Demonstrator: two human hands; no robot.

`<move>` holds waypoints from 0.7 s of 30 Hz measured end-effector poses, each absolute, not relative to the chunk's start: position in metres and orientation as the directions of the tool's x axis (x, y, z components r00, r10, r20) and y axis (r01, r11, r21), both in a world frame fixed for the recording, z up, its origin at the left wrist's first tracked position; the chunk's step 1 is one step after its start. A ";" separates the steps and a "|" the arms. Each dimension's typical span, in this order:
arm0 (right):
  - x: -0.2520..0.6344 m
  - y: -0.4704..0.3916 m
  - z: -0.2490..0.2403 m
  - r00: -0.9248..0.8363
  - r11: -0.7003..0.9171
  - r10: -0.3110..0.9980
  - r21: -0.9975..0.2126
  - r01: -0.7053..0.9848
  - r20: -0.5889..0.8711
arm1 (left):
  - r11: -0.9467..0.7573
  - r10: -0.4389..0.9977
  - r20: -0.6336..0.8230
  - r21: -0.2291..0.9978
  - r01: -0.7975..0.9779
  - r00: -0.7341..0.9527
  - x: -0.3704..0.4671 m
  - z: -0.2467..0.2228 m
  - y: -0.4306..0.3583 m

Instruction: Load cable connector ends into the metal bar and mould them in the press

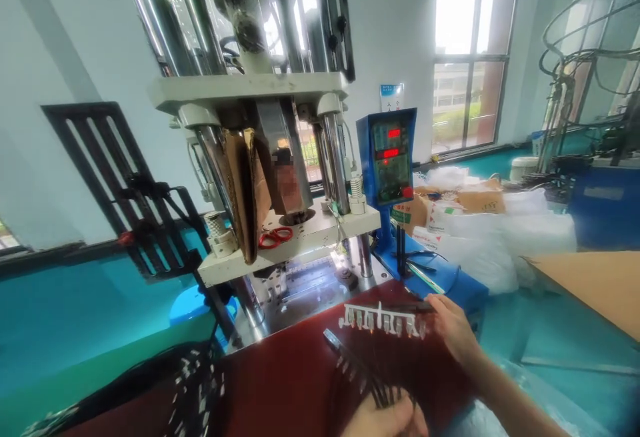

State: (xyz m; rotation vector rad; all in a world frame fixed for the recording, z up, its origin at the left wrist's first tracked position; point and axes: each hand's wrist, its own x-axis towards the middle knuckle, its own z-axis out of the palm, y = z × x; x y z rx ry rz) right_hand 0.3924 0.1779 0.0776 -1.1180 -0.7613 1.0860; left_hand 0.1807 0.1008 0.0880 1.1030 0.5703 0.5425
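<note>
My left hand point(385, 415), at the bottom centre, is closed round a bunch of black cables point(377, 383). Their ends fan up and left, one with a silvery connector point(332, 338). To the right, my right hand point(453, 330) has its fingertips pinched together at the table's right edge. A dark thin item reaches left from those fingertips, too blurred to name. Just below that item and left of the hand, a white comb-like plastic strip point(383, 315) with several small translucent pieces shows over the dark red table point(280, 373).
A press machine point(295, 237) stands ahead, with red-handled scissors point(275, 237) and cardboard point(245, 190) on its plate. A blue control box point(389, 157) is right of it. Black cables point(193, 390) lie at lower left. White bags point(480, 243) fill the right background.
</note>
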 end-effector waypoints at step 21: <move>0.362 0.135 0.180 -0.361 0.169 0.932 -0.913 0.371 0.026 | 0.356 0.619 -0.265 0.934 0.037 0.739 0.187 0.099 0.100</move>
